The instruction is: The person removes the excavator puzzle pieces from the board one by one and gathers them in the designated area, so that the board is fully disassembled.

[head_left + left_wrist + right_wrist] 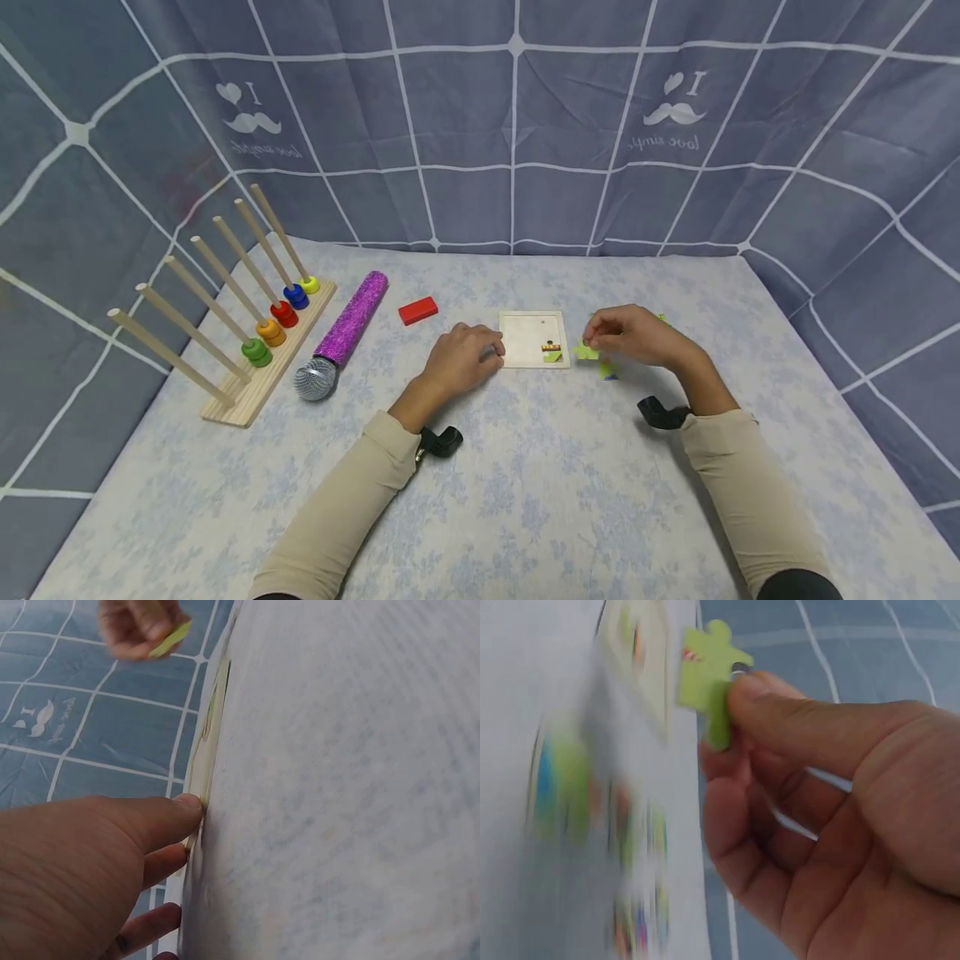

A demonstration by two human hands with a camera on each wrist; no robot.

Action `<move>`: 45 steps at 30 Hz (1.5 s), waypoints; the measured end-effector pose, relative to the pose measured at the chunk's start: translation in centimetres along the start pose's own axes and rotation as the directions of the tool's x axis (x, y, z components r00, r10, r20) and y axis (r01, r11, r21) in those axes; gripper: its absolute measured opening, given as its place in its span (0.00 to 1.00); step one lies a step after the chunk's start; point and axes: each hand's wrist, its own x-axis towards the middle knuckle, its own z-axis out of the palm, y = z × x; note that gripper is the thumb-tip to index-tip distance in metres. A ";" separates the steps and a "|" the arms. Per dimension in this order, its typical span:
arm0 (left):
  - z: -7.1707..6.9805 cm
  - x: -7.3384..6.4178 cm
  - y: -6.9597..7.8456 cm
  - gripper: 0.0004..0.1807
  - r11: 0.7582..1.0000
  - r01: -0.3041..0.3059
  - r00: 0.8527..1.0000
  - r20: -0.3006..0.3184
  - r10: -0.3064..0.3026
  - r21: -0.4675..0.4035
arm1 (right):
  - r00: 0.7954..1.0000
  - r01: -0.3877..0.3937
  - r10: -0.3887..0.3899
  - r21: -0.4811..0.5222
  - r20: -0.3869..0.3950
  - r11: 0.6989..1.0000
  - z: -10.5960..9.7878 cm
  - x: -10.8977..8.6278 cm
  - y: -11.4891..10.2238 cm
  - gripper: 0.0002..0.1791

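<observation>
A small pale wooden puzzle tray [521, 340] lies on the table, with a green-yellow jigsaw piece [552, 357] in its lower right corner. My left hand [461, 358] rests at the tray's left side, thumb and fingertips touching its edge. To the right of the tray, my right hand [633, 333] pinches a lime-green puzzle piece [697, 671] between thumb and fingers, held above the table. Small red and dark marks show on that piece. Several loose puzzle pieces [608, 371] lie beneath and around the right hand, partly hidden by it and blurred in the right wrist view.
Left of the tray are a red block [417, 311] and a microphone [352, 321] with a glittery purple handle. Farther left stands a wooden peg rack [270, 367] with coloured rings on its tall pegs. A grey-blue curtain [465, 125] hangs behind the table.
</observation>
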 end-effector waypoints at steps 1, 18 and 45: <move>0.0 0.0 0.1 0.05 1.000 0.004 1.000 0.005 -0.004 -0.005 | 1.000 -0.022 0.022 -0.023 -0.006 0.999 -0.6 -1.0 0.6 0.03; 0.1 0.1 -0.2 0.05 0.999 0.017 1.000 0.013 -0.017 -0.038 | 0.990 -0.114 0.089 -0.239 -0.114 0.964 -1.5 -4.8 4.8 0.02; 0.3 0.0 -0.1 0.03 0.999 0.020 1.000 0.001 -0.020 -0.033 | 0.988 0.157 -0.148 -0.295 0.051 0.942 3.2 1.9 0.2 0.15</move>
